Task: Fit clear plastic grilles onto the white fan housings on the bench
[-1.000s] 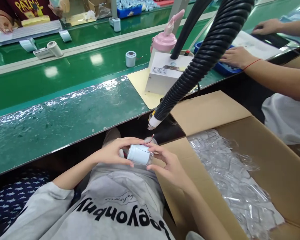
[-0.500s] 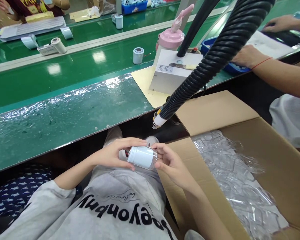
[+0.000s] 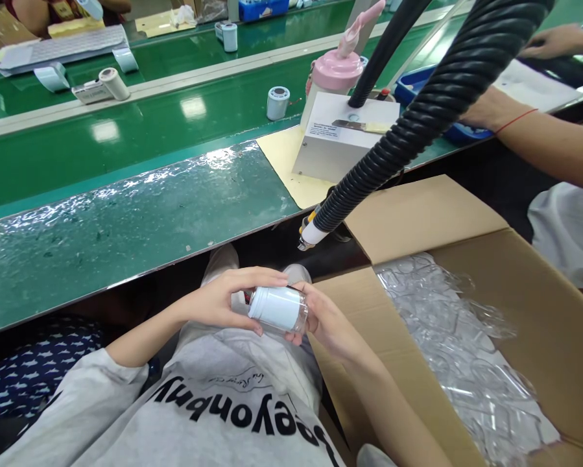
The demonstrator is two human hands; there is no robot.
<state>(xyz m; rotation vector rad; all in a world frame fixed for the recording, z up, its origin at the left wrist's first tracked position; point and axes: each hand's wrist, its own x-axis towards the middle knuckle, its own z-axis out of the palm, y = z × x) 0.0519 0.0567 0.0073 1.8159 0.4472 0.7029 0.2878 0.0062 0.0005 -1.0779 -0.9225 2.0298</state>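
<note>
Low over my lap, a light-blue cylinder (image 3: 276, 307) lies on its side between my two hands; its exact kind is unclear. A clear plastic cover (image 3: 301, 316) fits around its right end. My left hand (image 3: 223, 299) grips the left part, fingers over the top and thumb below. Around the covered right end, my right hand (image 3: 326, 319) is closed, with some fingertips showing underneath. A dark end with a bit of red shows beside my left palm. Above my hands hangs a black corrugated hose (image 3: 393, 146) with a white-and-metal nozzle tip (image 3: 310, 236).
At right stands an open cardboard box (image 3: 432, 211) holding clear plastic pieces (image 3: 459, 344). A white device (image 3: 337, 139) and pink-lidded bottle (image 3: 337, 68) stand on the green bench. Another light-blue cylinder (image 3: 277, 104) sits on the belt. A co-worker's arm (image 3: 539, 126) reaches in at right.
My right hand has turned around the covered end, its fingers now wrapping over and under it. My left hand keeps its hold, and the cylinder stays nearly in place.
</note>
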